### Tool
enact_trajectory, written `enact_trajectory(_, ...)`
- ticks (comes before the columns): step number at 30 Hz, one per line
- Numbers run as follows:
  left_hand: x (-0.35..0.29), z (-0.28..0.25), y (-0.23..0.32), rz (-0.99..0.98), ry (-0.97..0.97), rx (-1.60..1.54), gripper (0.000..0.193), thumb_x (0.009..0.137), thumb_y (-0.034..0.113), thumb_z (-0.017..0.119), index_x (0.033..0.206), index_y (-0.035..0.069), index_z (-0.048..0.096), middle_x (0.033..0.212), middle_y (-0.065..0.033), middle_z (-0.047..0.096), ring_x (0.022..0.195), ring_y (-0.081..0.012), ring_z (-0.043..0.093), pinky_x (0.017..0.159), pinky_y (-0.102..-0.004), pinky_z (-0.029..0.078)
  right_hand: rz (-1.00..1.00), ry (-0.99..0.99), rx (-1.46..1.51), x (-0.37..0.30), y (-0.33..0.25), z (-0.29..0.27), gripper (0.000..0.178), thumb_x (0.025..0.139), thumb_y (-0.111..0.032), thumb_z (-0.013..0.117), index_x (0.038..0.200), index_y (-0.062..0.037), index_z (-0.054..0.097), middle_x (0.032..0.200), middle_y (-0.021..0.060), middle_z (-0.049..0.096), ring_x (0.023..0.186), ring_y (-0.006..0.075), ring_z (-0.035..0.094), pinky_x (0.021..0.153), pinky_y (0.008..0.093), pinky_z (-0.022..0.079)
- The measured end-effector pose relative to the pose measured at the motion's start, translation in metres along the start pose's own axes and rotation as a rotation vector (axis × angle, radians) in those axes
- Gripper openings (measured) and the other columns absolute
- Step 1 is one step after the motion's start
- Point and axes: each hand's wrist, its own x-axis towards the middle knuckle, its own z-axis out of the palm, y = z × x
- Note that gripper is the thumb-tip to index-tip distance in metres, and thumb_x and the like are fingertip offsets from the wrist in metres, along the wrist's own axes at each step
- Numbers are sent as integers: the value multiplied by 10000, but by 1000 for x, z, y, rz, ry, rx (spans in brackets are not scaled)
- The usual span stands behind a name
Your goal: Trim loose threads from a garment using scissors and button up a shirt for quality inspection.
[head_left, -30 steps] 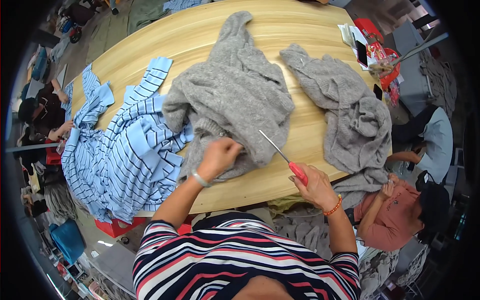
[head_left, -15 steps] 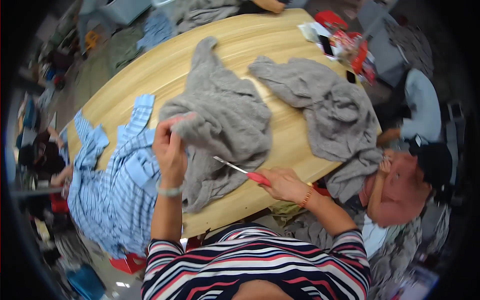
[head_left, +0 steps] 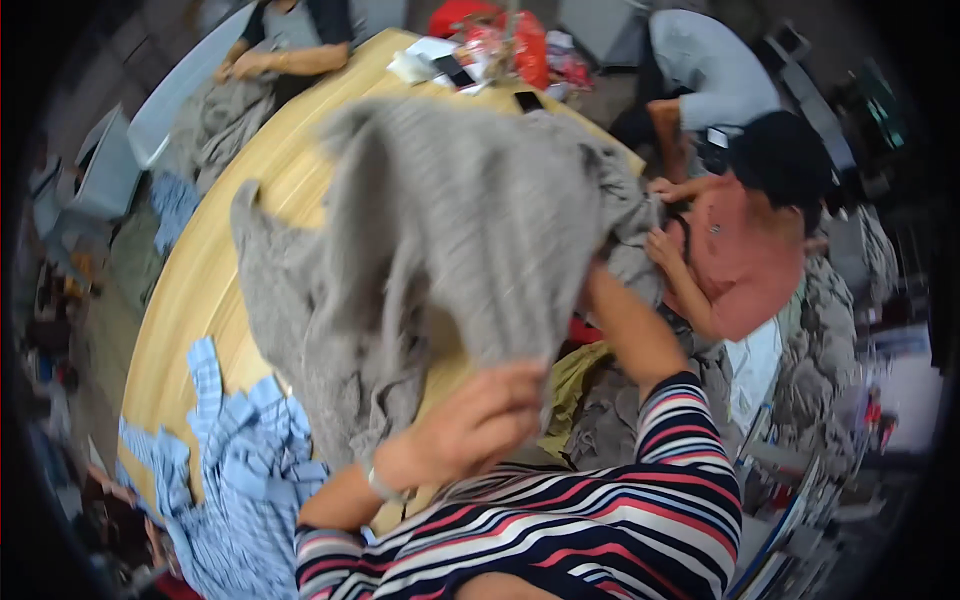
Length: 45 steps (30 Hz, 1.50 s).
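Note:
A fluffy grey garment [head_left: 450, 210] hangs lifted and spread over the wooden table, blurred by motion at its far edge. My left hand [head_left: 480, 425] pinches its near edge, fingers closed on the cloth. From the right, my right forearm [head_left: 635, 335] reaches behind the raised fabric, which hides that hand and its fingers. The red-handled tool seen earlier is out of sight. More grey cloth [head_left: 275, 270], with a narrow sleeve-like end, lies on the table beneath and left of the lifted part.
Blue striped shirts [head_left: 245, 470] lie at the table's [head_left: 185, 310] near left. At right, a person in a pink top [head_left: 745, 250] handles another grey piece [head_left: 632, 262]. Across the table sits a person with grey cloth [head_left: 225, 120]. Phones [head_left: 455, 71] and red bags [head_left: 532, 50] are at the far end.
The grey garment has been raised and spread out. My left hand has moved right and nearer to me; my right hand has gone behind the cloth with the tool lost from sight. The view has turned right.

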Motion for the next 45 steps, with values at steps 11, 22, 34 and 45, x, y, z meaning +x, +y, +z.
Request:
enact_trajectory(11, -140, 37, -110, -839, 247, 869, 704, 640, 186, 799, 1262, 69, 492, 1374, -273, 388, 1280, -448, 357, 1035, -539, 310, 211, 317, -933, 36, 37, -115, 267, 900, -308, 625, 878, -46, 581, 645, 59, 644, 472, 155, 603, 379, 296, 427)
enact_trajectory(22, -331, -62, -37, -1242, 1028, 299, 235, 804, 113, 629, 1007, -2, 657, 884, -79, 671, 784, -144, 601, 726, -281, 473, 71, -301, -1062, -42, 79, 27, 309, 910, -201, 581, 1140, 4, 550, 710, 96, 650, 695, 188, 648, 661, 334, 498)
enact_trajectory(34, -283, -14, -58, -1110, 178, 1036, 677, 654, 260, 810, 1240, 88, 516, 1154, -138, 554, 1075, -345, 520, 887, -418, 419, 60, -507, -1304, -70, 94, 81, 488, 885, -221, 599, 1344, -121, 467, 794, 169, 668, 788, 354, 666, 735, 428, 511)
enact_trajectory(45, -342, 17, -86, -1150, 342, 565, 431, 788, 134, 670, 1213, 141, 597, 958, -173, 550, 846, -385, 593, 725, -453, 488, 236, -1055, -1520, -116, 87, 127, 404, 864, -241, 609, 1234, -101, 526, 871, 211, 670, 840, 398, 644, 755, 476, 496)
